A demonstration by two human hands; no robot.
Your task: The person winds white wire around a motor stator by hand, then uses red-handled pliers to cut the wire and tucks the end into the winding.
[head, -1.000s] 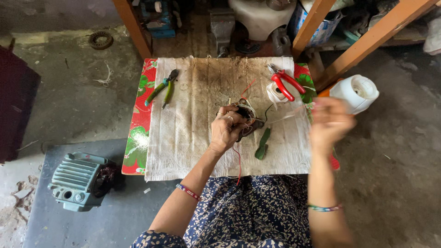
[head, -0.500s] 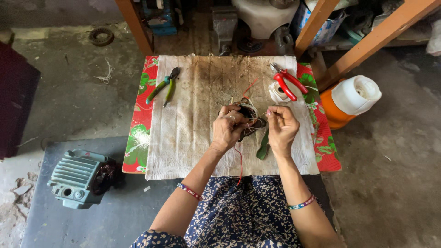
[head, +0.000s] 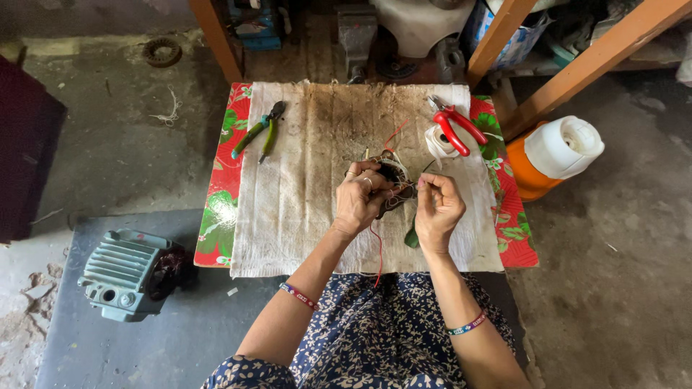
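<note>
Head view: left hand (head: 358, 202) grips a small wound coil part (head: 395, 181) at the middle of the table (head: 223, 209), on a dirty cloth (head: 303, 180). Right hand (head: 437, 210) pinches a thin wire (head: 404, 189) off it. Green pliers (head: 259, 130) near the far-left corner, red cutters (head: 454, 128) far right.

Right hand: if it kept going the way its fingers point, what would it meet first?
The right hand points left, toward the small wound coil that the left hand holds. It would most likely meet the coil's wires first, then the left hand's fingers. Depth is hard to judge from above.
</note>
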